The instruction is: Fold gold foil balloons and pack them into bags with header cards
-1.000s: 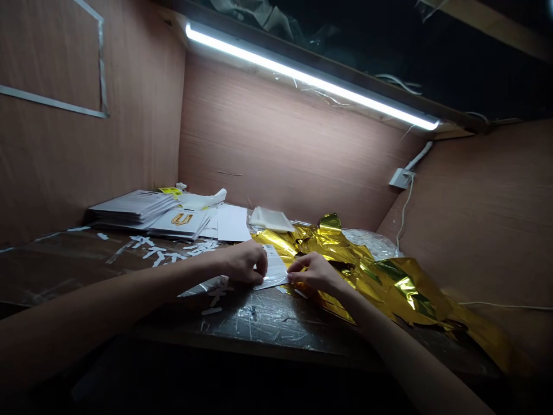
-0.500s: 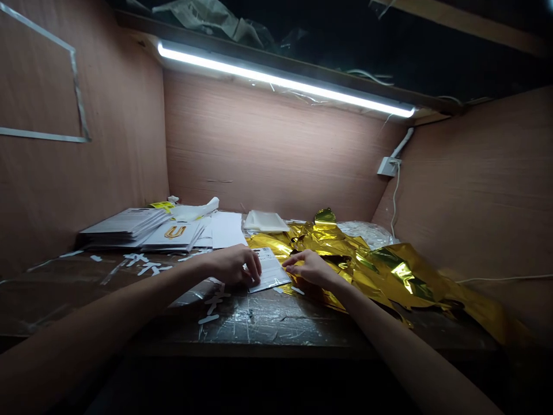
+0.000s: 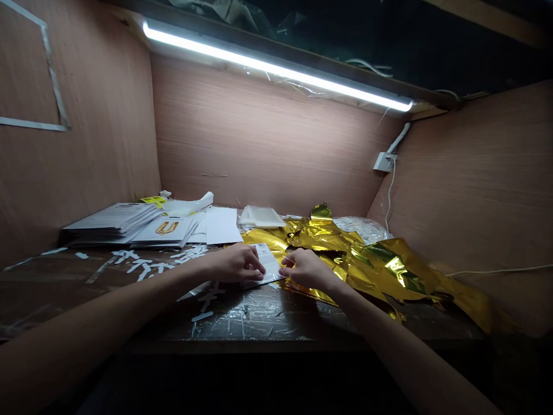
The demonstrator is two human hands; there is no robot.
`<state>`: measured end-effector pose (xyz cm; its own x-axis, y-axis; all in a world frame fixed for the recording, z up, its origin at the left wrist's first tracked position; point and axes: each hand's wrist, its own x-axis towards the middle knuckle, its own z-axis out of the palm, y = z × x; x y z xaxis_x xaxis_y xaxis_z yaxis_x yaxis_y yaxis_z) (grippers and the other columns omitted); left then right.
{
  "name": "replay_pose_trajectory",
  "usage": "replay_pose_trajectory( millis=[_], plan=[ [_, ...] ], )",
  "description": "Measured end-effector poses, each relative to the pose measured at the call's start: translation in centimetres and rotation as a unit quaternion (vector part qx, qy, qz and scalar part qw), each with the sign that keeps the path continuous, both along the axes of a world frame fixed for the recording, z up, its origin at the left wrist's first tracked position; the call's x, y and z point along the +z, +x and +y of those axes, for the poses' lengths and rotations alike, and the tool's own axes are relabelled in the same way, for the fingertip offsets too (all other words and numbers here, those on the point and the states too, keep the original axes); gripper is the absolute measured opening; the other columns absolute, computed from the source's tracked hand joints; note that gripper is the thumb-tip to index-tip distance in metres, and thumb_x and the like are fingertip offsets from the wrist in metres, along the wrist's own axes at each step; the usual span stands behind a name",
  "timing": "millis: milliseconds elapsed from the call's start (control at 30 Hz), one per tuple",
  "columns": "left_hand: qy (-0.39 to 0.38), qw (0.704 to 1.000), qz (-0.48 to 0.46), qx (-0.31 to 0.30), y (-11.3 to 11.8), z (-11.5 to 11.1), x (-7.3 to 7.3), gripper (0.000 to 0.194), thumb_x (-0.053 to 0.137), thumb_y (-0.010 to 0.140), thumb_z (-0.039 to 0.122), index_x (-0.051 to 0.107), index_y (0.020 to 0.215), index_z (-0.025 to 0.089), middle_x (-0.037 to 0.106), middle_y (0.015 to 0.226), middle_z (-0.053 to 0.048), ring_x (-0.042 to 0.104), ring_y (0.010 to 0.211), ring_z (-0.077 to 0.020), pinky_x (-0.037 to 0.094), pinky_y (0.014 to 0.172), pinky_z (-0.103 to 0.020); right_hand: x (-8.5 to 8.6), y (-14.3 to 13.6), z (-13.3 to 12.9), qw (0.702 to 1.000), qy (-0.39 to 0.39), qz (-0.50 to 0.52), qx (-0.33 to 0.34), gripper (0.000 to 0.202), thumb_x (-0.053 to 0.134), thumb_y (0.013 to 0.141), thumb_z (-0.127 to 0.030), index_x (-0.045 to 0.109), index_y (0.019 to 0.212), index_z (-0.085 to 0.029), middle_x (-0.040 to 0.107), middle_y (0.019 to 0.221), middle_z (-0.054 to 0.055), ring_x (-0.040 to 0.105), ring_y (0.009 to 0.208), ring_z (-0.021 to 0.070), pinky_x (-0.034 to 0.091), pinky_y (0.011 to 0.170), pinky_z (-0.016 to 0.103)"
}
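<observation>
On the dark tabletop (image 3: pixel 276 318) lies a white card (image 3: pixel 269 264); the left hand (image 3: pixel 234 263) curls at its nine o'clock, the right hand (image 3: pixel 308 268) narrows at three, either's grip unclear.

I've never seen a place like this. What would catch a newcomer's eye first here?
Probably the glowing light tube slanting across the top of the booth, then the crumpled gold foil sprawling over the right side of the worktop. Next, at the centre, a flat white packet lies between the left hand and the right hand.
</observation>
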<state>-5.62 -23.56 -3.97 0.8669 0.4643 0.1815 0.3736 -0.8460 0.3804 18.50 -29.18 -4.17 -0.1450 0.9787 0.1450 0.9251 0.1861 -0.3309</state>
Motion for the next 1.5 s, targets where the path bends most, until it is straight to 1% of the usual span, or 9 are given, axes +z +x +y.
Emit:
replay_pose_trajectory(
  millis=[167, 633, 833, 1000, 1133, 1267, 1300, 1367, 1500],
  plan=[
    [0.039, 0.998, -0.019, 0.043, 1.0, -0.7, -1.0, 0.027, 0.071, 0.084, 0.038, 0.082, 0.105, 0.025, 0.069, 0.097, -0.005, 0.062, 0.082, -0.0172, 0.044, 0.073, -0.026, 0.3, -0.9, -0.3, 0.999, -0.03, 0.0, -0.031, 0.011, 0.075, 0.075, -0.026, 0.079, 0.071, -0.017, 0.064, 0.059, 0.0, 0.059, 0.064, 0.0144, 0.034, 0.055, 0.026],
    [0.069, 0.987, -0.045, 0.136, 2.5, -2.3, -2.1, 0.03, 0.063, 0.088, 0.048, 0.079, 0.097, 0.024, 0.072, 0.096, -0.006, 0.065, 0.086, -0.0221, 0.045, 0.076, -0.031, -1.6, -0.4, 0.5, 0.985, 0.01, 0.159, -0.058, 0.013, 0.076, 0.07, -0.018, 0.078, 0.082, -0.015, 0.073, 0.075, 0.003, 0.064, 0.071, 0.0167, 0.043, 0.064, 0.026],
    [0.091, 0.989, 0.014, 0.119, 3.1, -1.6, -1.4, 0.032, 0.065, 0.086, 0.048, 0.077, 0.104, 0.024, 0.071, 0.093, -0.007, 0.066, 0.087, -0.0243, 0.046, 0.077, -0.032, -2.8, 0.6, 1.0, 0.944, 0.052, 0.317, 0.073, 0.014, 0.068, 0.072, -0.024, 0.063, 0.084, -0.018, 0.066, 0.083, 0.0, 0.06, 0.078, 0.016, 0.047, 0.073, 0.028],
    [0.085, 0.992, 0.026, 0.086, 3.5, -0.9, -0.8, 0.031, 0.067, 0.083, 0.043, 0.076, 0.109, 0.029, 0.069, 0.1, -0.006, 0.065, 0.091, -0.0241, 0.048, 0.081, -0.032, -2.7, 2.7, 0.1, 0.958, 0.092, 0.228, 0.148, 0.027, 0.071, 0.079, -0.03, 0.065, 0.102, -0.019, 0.066, 0.1, 0.004, 0.06, 0.089, 0.0184, 0.049, 0.076, 0.03],
    [0.053, 0.996, 0.006, 0.071, 3.9, -0.7, -1.0, 0.025, 0.066, 0.083, 0.035, 0.078, 0.104, 0.029, 0.071, 0.104, -0.005, 0.065, 0.096, -0.0229, 0.048, 0.084, -0.031, -0.6, 6.7, -0.2, 0.992, 0.057, 0.083, 0.077, 0.051, 0.082, 0.074, -0.046, 0.071, 0.116, -0.019, 0.068, 0.109, 0.009, 0.062, 0.092, 0.0217, 0.049, 0.079, 0.033],
    [0.025, 0.997, -0.016, 0.074, 4.0, -0.9, -1.2, 0.025, 0.067, 0.081, 0.031, 0.078, 0.102, 0.025, 0.073, 0.103, -0.006, 0.066, 0.093, -0.0226, 0.048, 0.082, -0.031, 2.6, 12.0, 1.2, 0.995, -0.038, 0.042, 0.081, 0.041, 0.075, 0.083, -0.052, 0.079, 0.108, -0.02, 0.075, 0.109, 0.008, 0.067, 0.098, 0.021, 0.048, 0.086, 0.029],
    [0.023, 0.996, -0.022, 0.077, 4.0, -1.0, -1.3, 0.025, 0.066, 0.081, 0.03, 0.079, 0.102, 0.025, 0.073, 0.102, -0.006, 0.066, 0.092, -0.0225, 0.048, 0.081, -0.031, 3.3, 13.3, 1.8, 0.996, -0.052, 0.061, 0.048, 0.037, 0.068, 0.09, -0.049, 0.079, 0.108, -0.019, 0.076, 0.108, 0.008, 0.068, 0.094, 0.0188, 0.048, 0.083, 0.026],
    [0.026, 0.996, -0.034, 0.078, 4.0, -1.2, -1.4, 0.023, 0.066, 0.082, 0.028, 0.078, 0.101, 0.024, 0.073, 0.101, -0.006, 0.066, 0.091, -0.0226, 0.049, 0.081, -0.032, 4.7, 15.8, 3.5, 0.99, 0.007, 0.072, -0.121, 0.039, 0.052, 0.1, -0.042, 0.079, 0.109, -0.016, 0.078, 0.101, 0.009, 0.068, 0.083, 0.0146, 0.047, 0.075, 0.022],
    [0.028, 0.997, -0.048, 0.061, 3.9, -1.8, -1.6, 0.02, 0.064, 0.085, 0.026, 0.077, 0.1, 0.025, 0.071, 0.104, -0.007, 0.065, 0.092, -0.0227, 0.049, 0.082, -0.034, 6.1, 19.7, 7.7, 0.946, 0.091, 0.022, -0.309, 0.035, 0.05, 0.098, -0.02, 0.074, 0.114, 0.0, 0.076, 0.097, 0.021, 0.068, 0.083, 0.0186, 0.044, 0.073, 0.025]
  ],
)
